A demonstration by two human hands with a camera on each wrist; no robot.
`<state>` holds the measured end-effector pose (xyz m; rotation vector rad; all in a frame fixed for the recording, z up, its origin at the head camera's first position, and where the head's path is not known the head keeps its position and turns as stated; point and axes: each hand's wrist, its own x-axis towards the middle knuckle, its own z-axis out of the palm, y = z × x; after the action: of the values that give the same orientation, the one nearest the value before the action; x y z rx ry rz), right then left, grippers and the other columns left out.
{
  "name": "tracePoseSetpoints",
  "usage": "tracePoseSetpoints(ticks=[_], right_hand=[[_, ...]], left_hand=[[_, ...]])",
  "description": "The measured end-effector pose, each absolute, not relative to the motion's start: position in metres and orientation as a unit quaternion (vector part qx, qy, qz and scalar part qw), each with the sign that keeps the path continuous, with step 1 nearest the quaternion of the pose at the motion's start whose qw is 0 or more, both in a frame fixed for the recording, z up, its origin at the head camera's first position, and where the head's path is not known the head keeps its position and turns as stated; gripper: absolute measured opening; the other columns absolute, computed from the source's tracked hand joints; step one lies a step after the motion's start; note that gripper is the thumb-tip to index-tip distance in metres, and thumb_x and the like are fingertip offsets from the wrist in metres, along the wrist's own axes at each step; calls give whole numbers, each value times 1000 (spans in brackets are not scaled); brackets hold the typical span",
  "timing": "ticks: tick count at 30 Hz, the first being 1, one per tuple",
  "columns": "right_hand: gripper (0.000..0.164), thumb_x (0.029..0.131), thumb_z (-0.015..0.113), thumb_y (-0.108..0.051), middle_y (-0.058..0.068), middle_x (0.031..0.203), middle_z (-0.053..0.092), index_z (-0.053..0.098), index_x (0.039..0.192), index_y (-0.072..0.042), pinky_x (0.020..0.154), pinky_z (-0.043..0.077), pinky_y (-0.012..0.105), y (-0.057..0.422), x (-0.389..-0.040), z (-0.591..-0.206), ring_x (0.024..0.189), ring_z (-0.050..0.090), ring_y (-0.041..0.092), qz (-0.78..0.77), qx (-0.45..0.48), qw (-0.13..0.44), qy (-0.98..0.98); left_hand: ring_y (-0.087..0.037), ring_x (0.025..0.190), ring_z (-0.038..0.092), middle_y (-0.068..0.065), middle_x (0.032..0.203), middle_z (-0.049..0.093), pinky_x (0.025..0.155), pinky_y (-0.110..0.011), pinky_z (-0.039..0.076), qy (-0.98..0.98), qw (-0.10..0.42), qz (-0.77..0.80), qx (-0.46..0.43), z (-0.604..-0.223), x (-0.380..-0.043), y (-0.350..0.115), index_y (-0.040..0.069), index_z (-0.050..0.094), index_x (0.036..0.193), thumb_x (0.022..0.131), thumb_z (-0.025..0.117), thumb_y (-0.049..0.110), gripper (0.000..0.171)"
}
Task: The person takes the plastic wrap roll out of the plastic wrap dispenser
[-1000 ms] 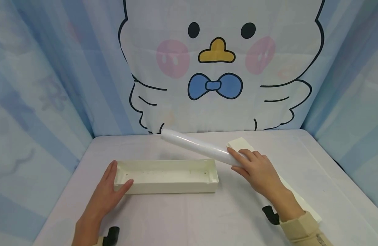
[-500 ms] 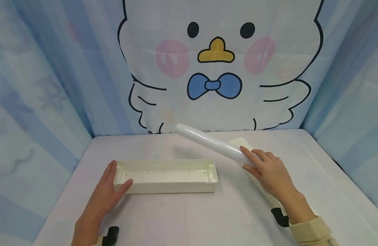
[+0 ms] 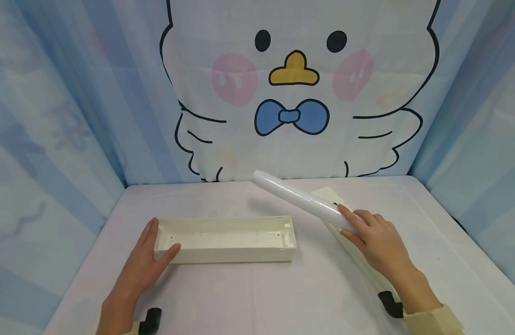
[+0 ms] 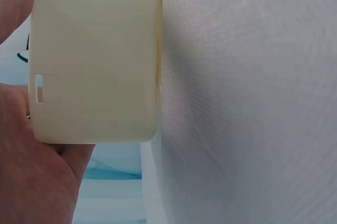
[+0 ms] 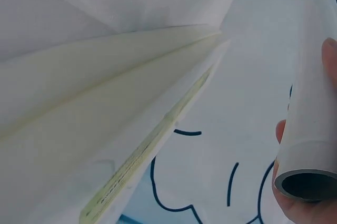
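Observation:
A long, shallow cream box [image 3: 236, 256] lies open side up on the table. My left hand [image 3: 140, 263] grips its left end, thumb on the front wall and fingers at the far corner. In the left wrist view, the box's end wall [image 4: 100, 66] has a small rectangular notch. My right hand [image 3: 383, 244] holds a roll of clear plastic film [image 3: 297, 195] near one end, its other end tilted up to the left. The roll's hollow core [image 5: 308, 186] shows in the right wrist view. Beneath the right hand lies a long cream lid [image 3: 327, 193], partly hidden by hand and forearm.
A white cloth [image 3: 240, 302] covers the table. Blue and white curtains [image 3: 52, 139] enclose it at the sides, and a backdrop with a cartoon face [image 3: 295, 149] hangs behind. In the right wrist view the lid [image 5: 105, 92] shows a ridge and a yellowish strip along its edge.
My right hand has moved right and toward me, carrying the film roll away from the box and over the lid. The left hand and the box have stayed in place.

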<state>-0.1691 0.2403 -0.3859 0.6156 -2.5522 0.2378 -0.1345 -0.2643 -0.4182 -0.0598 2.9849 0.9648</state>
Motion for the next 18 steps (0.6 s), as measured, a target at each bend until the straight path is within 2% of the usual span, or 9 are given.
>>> tracePoseSetpoints(ticks=[18], right_hand=[[65,84,79,-17,17,113,64,53,144,-19,67,51,57,260,-160,-391,86,61,40,86,218,249,-940]], left_hand=[[-51,148,11,-31,164,4,114,-67,17,952,1,305,-19,-418,-134,-263,-7,2,158,98,60,53,103]])
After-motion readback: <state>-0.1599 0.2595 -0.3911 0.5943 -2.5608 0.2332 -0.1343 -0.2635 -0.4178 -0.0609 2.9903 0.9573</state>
